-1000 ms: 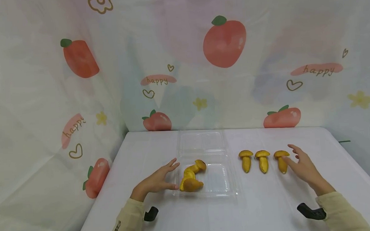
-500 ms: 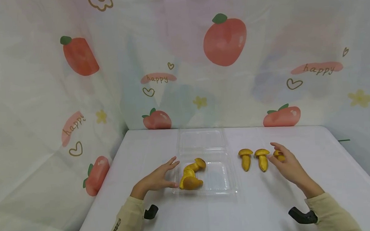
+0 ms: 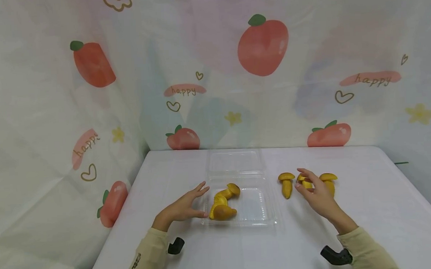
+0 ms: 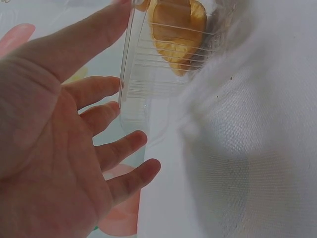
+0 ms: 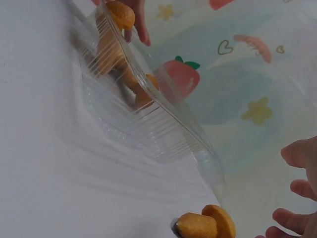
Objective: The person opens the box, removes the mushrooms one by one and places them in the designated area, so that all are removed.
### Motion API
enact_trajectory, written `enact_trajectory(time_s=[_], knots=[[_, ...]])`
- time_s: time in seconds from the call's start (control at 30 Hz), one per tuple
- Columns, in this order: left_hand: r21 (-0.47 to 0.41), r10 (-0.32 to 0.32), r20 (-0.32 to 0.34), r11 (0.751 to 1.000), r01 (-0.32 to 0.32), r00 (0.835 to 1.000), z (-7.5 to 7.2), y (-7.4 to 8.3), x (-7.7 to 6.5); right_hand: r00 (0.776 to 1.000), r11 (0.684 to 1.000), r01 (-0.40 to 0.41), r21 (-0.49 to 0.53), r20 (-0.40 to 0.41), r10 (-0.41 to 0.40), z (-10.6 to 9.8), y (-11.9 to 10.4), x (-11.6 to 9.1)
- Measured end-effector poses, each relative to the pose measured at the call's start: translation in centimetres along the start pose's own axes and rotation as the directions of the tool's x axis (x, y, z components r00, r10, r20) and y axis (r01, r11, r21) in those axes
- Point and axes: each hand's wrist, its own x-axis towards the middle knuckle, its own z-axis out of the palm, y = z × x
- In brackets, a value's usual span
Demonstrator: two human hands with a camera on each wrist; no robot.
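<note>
My left hand is spread at the left side of a clear plastic clamshell box, its thumb and fingertips at the rim; in the left wrist view the fingers are loosely bent. Yellow toy-like mushrooms lie together in the box's left half. My right hand hovers at the middle mushroom of a row on the table, partly covering it, with nothing seen in its grasp. The left mushroom of the row and the right one lie beside it. Fingers of the right hand show at the right wrist view's edge.
The box's lid lies folded back toward the rear of the white table. A fruit-printed cloth hangs behind and to the left. Black wrist mounts sit at both sleeves.
My right hand has moved left along the row, from the right mushroom past it to the middle one. All the mushrooms stay where they were. The left hand stays at the box.
</note>
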Motion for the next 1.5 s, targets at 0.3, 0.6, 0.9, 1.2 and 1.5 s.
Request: enact_trajectory(time_s=[0.3,0.6,0.9,1.2,1.5], knots=[[0.000,0.003,-0.001,1.000,-0.003,1.000,0.0,-0.1,0.0,0.996,0.997,0.078,0.027,-0.043,-0.077,0.7,-2.0,-0.4],[-0.016,0.003,-0.005,1.000,-0.003,1.000,0.1,0.2,-0.2,0.997,0.993,0.073,0.097,0.027,-0.076,3.0,-3.6,-0.6],[-0.013,0.012,-0.008,1.000,-0.012,1.000,0.2,0.5,-0.2,0.995,0.987,0.077,0.139,0.059,-0.086,5.6,-4.6,-1.2],[-0.005,-0.004,-0.003,1.000,0.004,1.000,0.1,0.2,-0.3,0.983,0.974,0.110,0.197,0.121,-0.135,7.4,-6.0,-1.0],[0.002,0.001,-0.002,1.000,-0.001,1.000,0.0,0.3,-0.2,0.910,0.960,0.171,0.220,0.339,-0.240,9.3,-6.7,-0.7]])
